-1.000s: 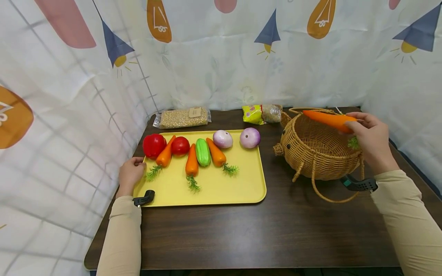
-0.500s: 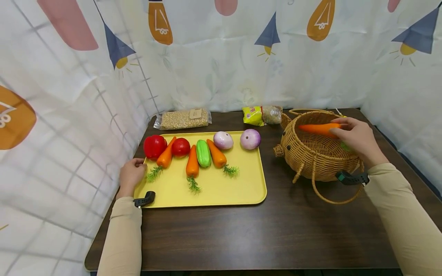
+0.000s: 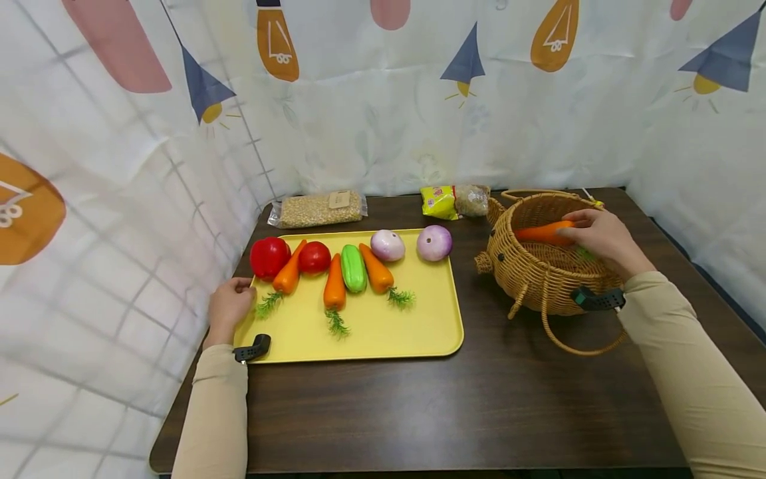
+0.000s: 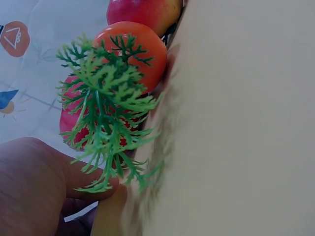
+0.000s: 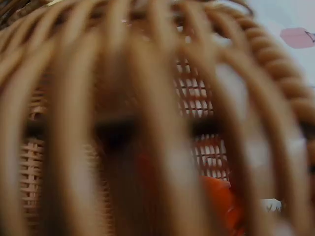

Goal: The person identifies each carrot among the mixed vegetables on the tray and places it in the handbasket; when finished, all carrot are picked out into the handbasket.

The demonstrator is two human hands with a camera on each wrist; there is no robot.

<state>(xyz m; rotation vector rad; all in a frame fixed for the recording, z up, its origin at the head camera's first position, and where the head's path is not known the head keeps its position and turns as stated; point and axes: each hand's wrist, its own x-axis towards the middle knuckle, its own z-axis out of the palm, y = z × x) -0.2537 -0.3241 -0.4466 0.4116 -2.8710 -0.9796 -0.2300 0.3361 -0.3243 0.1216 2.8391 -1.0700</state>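
In the head view my right hand [image 3: 606, 241] holds an orange toy carrot [image 3: 538, 233] inside the mouth of a pig-shaped wicker basket [image 3: 532, 286]. The carrot lies nearly level, its green top partly hidden under the hand. Blurred basket weave fills most of the right wrist view, with an orange patch of carrot [image 5: 219, 194] behind it. My left hand [image 3: 229, 307] grips the left rim of the yellow tray [image 3: 413, 336]. In the left wrist view the thumb [image 4: 91, 179] lies at the rim beside green carrot leaves [image 4: 106, 108].
On the tray lie a red pepper [image 3: 270, 258], a tomato [image 3: 314, 257], a green gourd-like vegetable [image 3: 354, 268], purple onions [image 3: 434, 243] and several carrots [image 3: 334, 286]. A bag of beans [image 3: 320, 209] and a yellow packet [image 3: 439, 201] lie behind, near the curtain [image 3: 371, 120].
My right hand has moved left and down, bringing the carrot from above the basket's rim into its mouth. The left hand has stayed on the tray rim.
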